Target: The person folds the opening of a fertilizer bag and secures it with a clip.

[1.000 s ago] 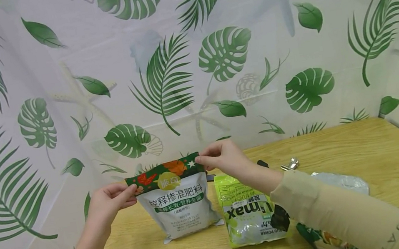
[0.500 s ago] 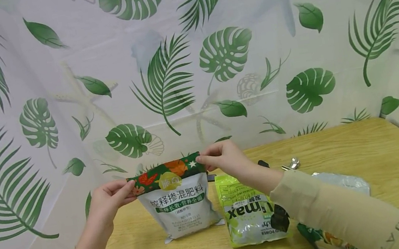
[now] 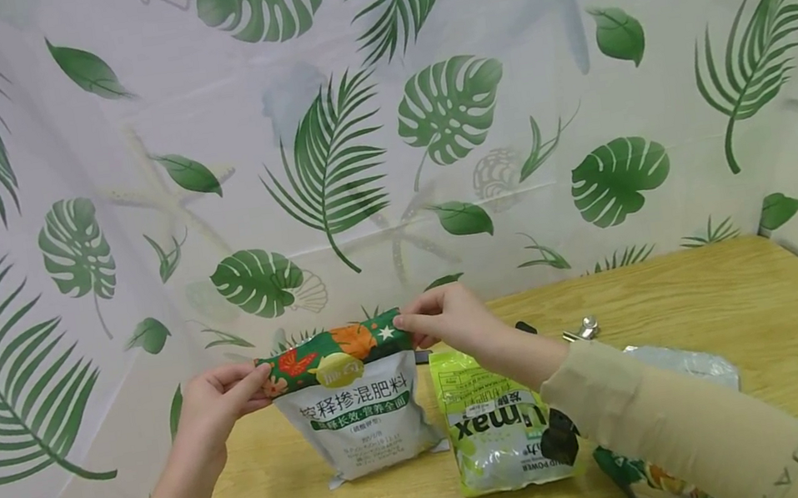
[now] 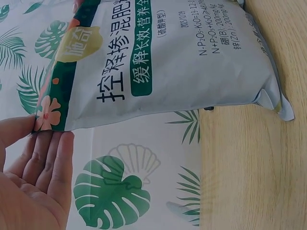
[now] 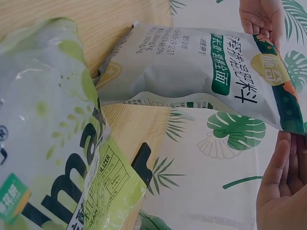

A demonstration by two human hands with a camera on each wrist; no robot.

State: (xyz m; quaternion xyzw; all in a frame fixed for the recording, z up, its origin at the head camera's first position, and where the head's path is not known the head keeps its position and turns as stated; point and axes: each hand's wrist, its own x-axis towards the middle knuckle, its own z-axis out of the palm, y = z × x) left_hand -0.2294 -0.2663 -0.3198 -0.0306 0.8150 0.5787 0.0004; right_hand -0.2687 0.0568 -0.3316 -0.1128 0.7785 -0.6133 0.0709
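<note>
A white fertilizer bag [image 3: 366, 434] with black and green lettering stands on the table, its bottom edge down. Its green top band [image 3: 354, 341], printed with red and orange flowers, is stretched between both hands. My left hand [image 3: 213, 401] pinches the band's left corner between thumb and fingers. At the opposite corner my right hand [image 3: 454, 322] pinches the band the same way. The left wrist view shows the left thumb [image 4: 17, 129] on the flower print, with fingers behind. In the right wrist view, the bag's side fold shows below its printed front.
A lime-green and white bag [image 3: 507, 437], lettering upside down, lies just right of the white one. Further right are a metal clip [image 3: 582, 330], a silvery packet [image 3: 687, 365] and a dark green bag [image 3: 644, 477] partly under the right sleeve. A leaf-print cloth [image 3: 396, 224] hangs behind.
The green top band has tipped slightly toward the camera, so its yellow logo sits lower and looks flatter. Both hands keep their corners, almost in place.
</note>
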